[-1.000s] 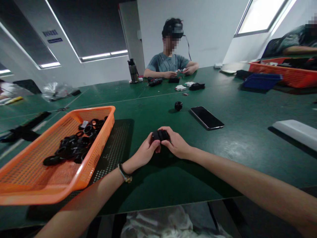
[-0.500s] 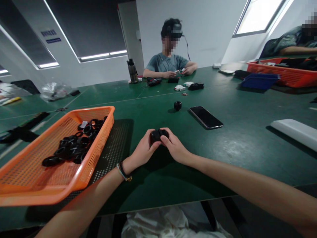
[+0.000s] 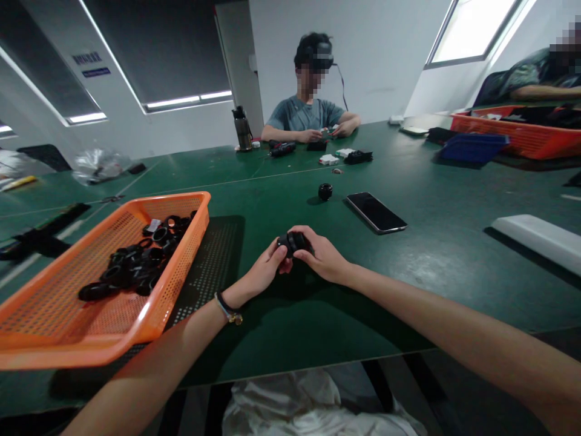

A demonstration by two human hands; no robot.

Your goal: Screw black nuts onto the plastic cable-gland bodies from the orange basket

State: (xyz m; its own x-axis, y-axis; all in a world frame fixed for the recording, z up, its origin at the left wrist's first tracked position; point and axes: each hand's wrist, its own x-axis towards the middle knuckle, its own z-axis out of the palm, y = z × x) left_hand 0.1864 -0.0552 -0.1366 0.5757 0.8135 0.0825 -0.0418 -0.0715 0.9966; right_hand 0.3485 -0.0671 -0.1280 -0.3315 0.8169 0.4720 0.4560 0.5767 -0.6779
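**Slip risk in a close two-handed hold**

The left hand (image 3: pixel 267 266) and the right hand (image 3: pixel 325 255) meet above the table (image 3: pixel 272 194), with a black cylindrical part (image 3: pixel 293 243) between them. Each grip is curled in tightly: the left thumb and fingers pinch one end, while the right hand wraps over the other. A groove shows around the middle; whether this is one piece or two set end to end cannot be told.

The main danger is probably a slip. The surface looks smooth, and a hard twist from one hand against a light hold in the other could spin the part out. Being round, it could then roll toward the table's near edge. If there are two pieces, uneven pressure could set them askew, and the fingers hide much of the join.

Beyond the hands, the loose black ring (image 3: pixel 325 192) could roll if knocked, perhaps against the phone (image 3: pixel 376 212) just beside it.

On the left, the forearm passes close to the orange basket (image 3: pixel 181 266); contact is unclear. A careless swing could jolt its heap of black parts (image 3: pixel 131 266), or snag the bracelet (image 3: pixel 229 309) on the perforated wall.
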